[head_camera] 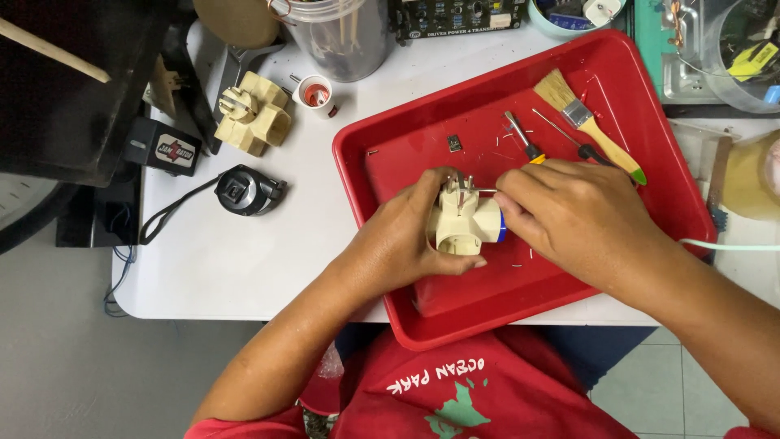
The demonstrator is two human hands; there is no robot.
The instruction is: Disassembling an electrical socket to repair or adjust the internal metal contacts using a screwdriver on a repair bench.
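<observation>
Cream multi-socket adapter (465, 223) grasped by left hand (406, 240), prongs pointed toward frame top, right hand (569, 215) clenched on a blue-handled tool, one brush (589, 122), two screwdrivers, second adapter (253, 114) upper left on desk (244, 260).

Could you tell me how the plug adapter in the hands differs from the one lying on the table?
The held adapter is pale cream, gripped by the left hand over the red tray, with the right hand at its side. The table adapter is yellower, untouched, resting on the white table. Both are multi-way plug adapters with prongs showing.
</observation>
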